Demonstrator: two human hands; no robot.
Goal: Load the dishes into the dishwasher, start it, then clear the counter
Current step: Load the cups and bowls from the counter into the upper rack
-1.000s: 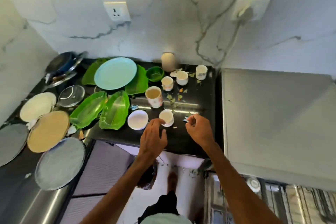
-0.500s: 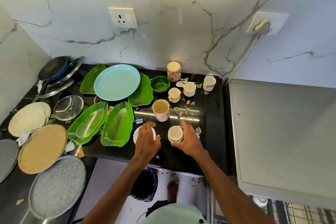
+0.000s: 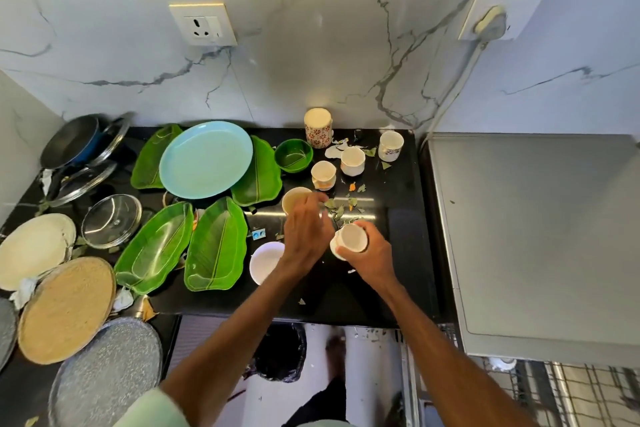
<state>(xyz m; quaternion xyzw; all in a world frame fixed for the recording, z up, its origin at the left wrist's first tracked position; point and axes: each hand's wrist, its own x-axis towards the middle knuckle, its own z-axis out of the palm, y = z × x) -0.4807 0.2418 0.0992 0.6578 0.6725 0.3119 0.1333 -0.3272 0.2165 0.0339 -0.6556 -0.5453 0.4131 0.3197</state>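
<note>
While my right hand [image 3: 372, 255] curled round the small white cup [image 3: 352, 238], its mouth tilted up toward me, it sat just right of the white bowl [image 3: 265, 262]. My left hand [image 3: 304, 236] stretched past the bowl's far edge to the tan mug [image 3: 294, 199]. Blur hid whether those fingers gripped.

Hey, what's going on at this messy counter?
A person is gathering dirty dishes. Their right hand grips a small white cup, tilted; the left hand reaches at a bigger mug, too blurred to tell if it grips. Plates, green leaf trays and more cups sit on the black counter among leaf scraps.
</note>
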